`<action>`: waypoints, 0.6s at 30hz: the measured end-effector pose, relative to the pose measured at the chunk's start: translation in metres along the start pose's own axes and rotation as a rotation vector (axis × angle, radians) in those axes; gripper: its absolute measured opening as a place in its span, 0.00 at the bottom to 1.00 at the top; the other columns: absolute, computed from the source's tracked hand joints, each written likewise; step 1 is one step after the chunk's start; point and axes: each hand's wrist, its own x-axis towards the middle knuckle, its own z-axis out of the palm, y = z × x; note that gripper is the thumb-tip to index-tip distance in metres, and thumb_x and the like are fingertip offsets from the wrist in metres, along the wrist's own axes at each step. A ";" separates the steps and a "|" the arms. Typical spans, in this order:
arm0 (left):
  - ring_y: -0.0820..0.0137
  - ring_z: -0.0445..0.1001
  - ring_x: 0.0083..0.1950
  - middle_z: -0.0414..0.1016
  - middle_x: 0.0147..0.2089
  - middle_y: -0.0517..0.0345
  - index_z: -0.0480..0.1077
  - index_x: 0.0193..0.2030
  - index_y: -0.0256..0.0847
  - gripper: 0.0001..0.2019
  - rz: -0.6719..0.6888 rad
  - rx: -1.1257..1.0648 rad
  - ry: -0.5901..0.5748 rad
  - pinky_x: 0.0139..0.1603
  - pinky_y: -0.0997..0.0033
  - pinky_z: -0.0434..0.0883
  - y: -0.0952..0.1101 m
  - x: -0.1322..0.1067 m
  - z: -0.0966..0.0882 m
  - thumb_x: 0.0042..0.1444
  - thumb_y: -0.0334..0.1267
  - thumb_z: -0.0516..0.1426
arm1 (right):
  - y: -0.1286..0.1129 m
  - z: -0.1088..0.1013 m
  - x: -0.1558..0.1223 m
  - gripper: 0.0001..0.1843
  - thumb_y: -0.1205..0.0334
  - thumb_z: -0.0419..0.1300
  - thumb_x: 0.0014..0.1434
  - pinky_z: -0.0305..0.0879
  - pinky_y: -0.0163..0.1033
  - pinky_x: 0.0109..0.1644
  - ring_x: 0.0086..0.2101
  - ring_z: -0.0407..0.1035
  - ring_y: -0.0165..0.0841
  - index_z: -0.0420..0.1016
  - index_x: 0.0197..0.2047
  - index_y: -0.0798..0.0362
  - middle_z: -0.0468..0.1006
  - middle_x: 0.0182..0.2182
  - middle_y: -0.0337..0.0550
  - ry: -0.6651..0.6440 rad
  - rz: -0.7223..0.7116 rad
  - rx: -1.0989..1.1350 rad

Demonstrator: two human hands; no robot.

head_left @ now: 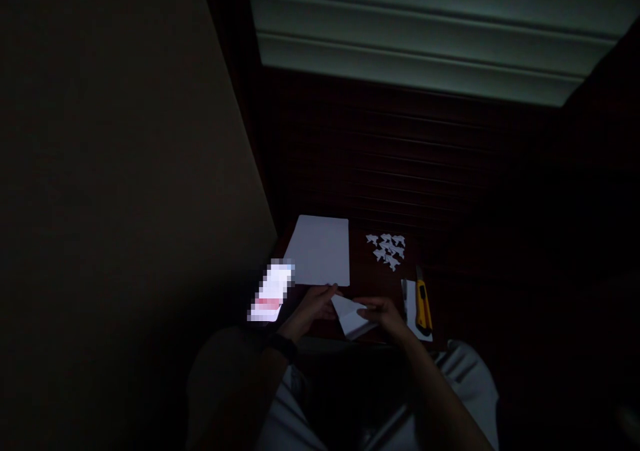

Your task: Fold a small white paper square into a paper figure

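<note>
Your left grip (pixel 313 308) and right grip (pixel 385 314) are both closed on the folded paper (pixel 353 319), low over the table (pixel 365 283). A paper stack (pixel 320 250) lies at its 11 o'clock and a yellow knife (pixel 424 301) at 3 o'clock.

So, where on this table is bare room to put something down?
A bare strip of table runs between the white sheet stack and the small paper cutouts, down toward the yellow knife. It is crowded where the left hand and right hand hold the folded paper. Right of the knife is too dark to judge.
</note>
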 end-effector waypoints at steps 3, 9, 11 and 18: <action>0.66 0.74 0.36 0.71 0.45 0.45 0.61 0.51 0.40 0.27 0.022 -0.116 0.000 0.34 0.68 0.71 0.002 -0.004 0.007 0.48 0.55 0.53 | 0.001 0.005 0.003 0.21 0.53 0.63 0.45 0.59 0.35 0.31 0.27 0.67 0.31 0.75 0.42 0.56 0.77 0.28 0.43 0.130 -0.041 -0.002; 0.62 0.70 0.47 0.67 0.52 0.45 0.46 0.61 0.48 0.42 0.076 -0.204 -0.075 0.41 0.64 0.69 -0.001 -0.009 0.016 0.42 0.39 0.63 | 0.009 0.005 0.011 0.20 0.48 0.61 0.46 0.58 0.34 0.29 0.26 0.65 0.31 0.77 0.34 0.58 0.76 0.25 0.41 0.252 -0.092 -0.079; 0.62 0.70 0.47 0.69 0.50 0.47 0.43 0.62 0.48 0.44 0.118 -0.215 -0.087 0.43 0.64 0.68 -0.004 -0.007 0.018 0.40 0.36 0.64 | 0.013 0.005 0.013 0.20 0.47 0.60 0.45 0.56 0.33 0.27 0.24 0.64 0.30 0.77 0.29 0.58 0.74 0.22 0.40 0.295 -0.088 -0.118; 0.61 0.74 0.38 0.74 0.41 0.42 0.68 0.45 0.30 0.24 0.185 -0.136 0.012 0.38 0.67 0.68 -0.020 0.009 0.020 0.43 0.44 0.61 | 0.006 0.004 0.011 0.24 0.41 0.59 0.44 0.53 0.33 0.23 0.21 0.61 0.29 0.73 0.23 0.58 0.69 0.17 0.39 0.210 -0.012 -0.154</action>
